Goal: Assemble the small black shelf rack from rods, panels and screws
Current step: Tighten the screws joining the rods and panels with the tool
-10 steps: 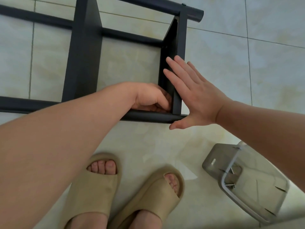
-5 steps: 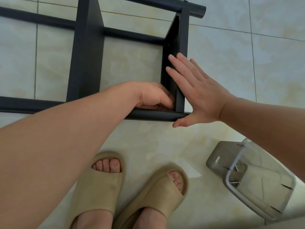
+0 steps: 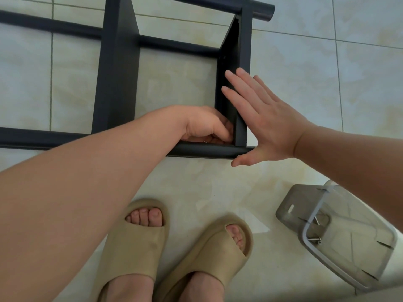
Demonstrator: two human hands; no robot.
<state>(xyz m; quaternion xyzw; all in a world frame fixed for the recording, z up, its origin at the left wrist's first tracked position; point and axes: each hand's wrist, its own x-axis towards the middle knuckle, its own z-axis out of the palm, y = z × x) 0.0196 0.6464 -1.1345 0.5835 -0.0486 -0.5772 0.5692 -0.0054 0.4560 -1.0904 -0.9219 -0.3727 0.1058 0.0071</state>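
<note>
The black shelf rack point(image 3: 117, 73) lies on its side on the tiled floor. Its end panel point(image 3: 244, 40) stands between the far rod point(image 3: 259, 13) and the near rod point(image 3: 207, 152). My left hand point(image 3: 207, 125) is curled into the inner corner where that panel meets the near rod. Its fingers pinch something small there, and a thin silver glint shows under them, likely a screw. My right hand point(image 3: 266, 125) lies flat with straight fingers against the outer face of the end panel, with the thumb beside the near rod's end.
A clear plastic container point(image 3: 305, 234) with a grey lid lies at the lower right and holds a few loose screws point(image 3: 314, 239). My feet in tan sandals point(image 3: 139, 243) stand just in front of the rack. More rods and a middle panel extend to the left.
Both hands keep the same hold at the corner. The view has shifted slightly, and nothing else has visibly moved.
</note>
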